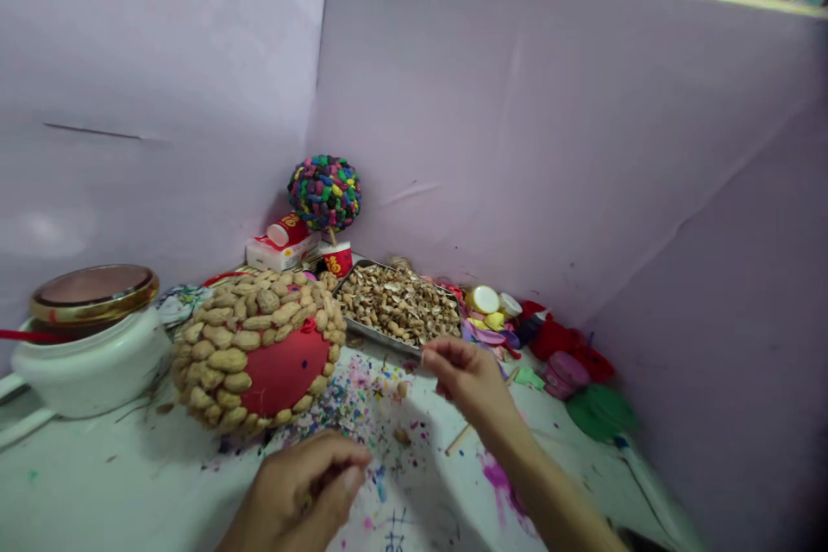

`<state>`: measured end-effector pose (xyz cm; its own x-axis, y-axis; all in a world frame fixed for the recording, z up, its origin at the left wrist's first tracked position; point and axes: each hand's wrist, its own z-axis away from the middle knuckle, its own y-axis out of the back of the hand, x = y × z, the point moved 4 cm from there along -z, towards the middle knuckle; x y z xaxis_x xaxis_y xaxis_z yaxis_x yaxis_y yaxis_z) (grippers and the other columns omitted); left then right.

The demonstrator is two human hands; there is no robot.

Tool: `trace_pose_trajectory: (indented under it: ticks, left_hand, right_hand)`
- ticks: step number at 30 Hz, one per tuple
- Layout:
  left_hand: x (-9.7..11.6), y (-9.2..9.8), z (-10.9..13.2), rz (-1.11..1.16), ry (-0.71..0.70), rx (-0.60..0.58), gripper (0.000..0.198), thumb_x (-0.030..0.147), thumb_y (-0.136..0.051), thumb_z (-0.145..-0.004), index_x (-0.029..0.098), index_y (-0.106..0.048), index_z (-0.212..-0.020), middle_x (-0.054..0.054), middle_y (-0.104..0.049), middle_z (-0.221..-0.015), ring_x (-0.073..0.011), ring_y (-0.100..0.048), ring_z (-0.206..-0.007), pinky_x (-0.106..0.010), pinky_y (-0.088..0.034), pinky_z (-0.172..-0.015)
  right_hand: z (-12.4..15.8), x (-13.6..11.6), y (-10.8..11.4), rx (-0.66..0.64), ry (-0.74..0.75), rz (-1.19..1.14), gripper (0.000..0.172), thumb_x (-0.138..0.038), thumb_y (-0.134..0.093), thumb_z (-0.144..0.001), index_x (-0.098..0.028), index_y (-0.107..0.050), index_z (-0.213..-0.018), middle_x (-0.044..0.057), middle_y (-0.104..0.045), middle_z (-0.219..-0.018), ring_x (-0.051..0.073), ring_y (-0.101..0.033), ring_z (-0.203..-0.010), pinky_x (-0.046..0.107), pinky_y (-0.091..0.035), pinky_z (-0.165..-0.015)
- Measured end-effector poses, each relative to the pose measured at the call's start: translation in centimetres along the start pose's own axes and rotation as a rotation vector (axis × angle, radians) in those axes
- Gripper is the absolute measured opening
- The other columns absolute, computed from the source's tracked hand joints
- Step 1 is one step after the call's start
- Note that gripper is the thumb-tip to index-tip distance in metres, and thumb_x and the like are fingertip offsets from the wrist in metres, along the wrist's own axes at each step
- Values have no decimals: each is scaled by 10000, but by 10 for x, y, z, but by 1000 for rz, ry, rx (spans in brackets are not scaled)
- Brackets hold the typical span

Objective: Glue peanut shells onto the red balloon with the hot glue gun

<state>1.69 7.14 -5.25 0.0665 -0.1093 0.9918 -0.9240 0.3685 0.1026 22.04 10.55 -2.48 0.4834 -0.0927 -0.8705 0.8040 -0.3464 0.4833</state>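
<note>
My left hand (301, 487) is low in the head view, its fingers curled and thumb close to the index finger. Whatever may be inside the curl is hidden. My right hand (466, 371) is pinched beside the near right corner of a metal tray (381, 338); I cannot make out anything between its fingertips. Peanut shells (398, 302) fill the tray. Left of the hands sits a red balloon (285, 373) largely covered with peanuts (226, 360), with a bare red patch facing me. Neither hand touches it.
A white pot (94, 371) with a gold-rimmed lid (94, 297) stands left. Behind are a multicoloured ball (324, 192) on a stick in a red cup (337, 260) and a tissue box (275, 254). Clay tubs (484, 300) and balloons (553, 336) lie right. Confetti and a stick (458, 440) litter the table.
</note>
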Motion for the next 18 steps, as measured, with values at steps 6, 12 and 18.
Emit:
trace_pose_trajectory:
  ticks: [6, 12, 18]
  left_hand:
    - [-23, -42, -18, 545, 470, -162, 282, 396, -690, -618, 138, -595, -681, -1, -594, -617, -74, -493, -449, -180, -333, -416]
    - [-25, -74, -13, 804, 535, -212, 156, 223, -696, -641, 114, -591, -681, -6, -588, -593, -66, -514, -479, -168, -364, -453]
    - [-38, -75, -10, 845, 546, -222, 116, 189, -686, -656, 103, -608, -648, 6, -556, -538, -62, -493, -447, -163, -374, -432]
  right_hand:
    - [73, 18, -13, -28, -170, -330, 239, -371, -657, -609, -144, -686, -678, -32, -507, -448, 74, -373, -379, 198, -296, -367]
    - [84, 35, -16, 107, -232, -566, 157, -306, -711, -548, -160, -675, -596, -12, -589, -507, 76, -395, -415, 197, -293, -391]
    - [91, 35, -24, 89, -270, -621, 192, -331, -698, -545, -152, -664, -607, -20, -566, -477, 89, -428, -421, 203, -302, -409]
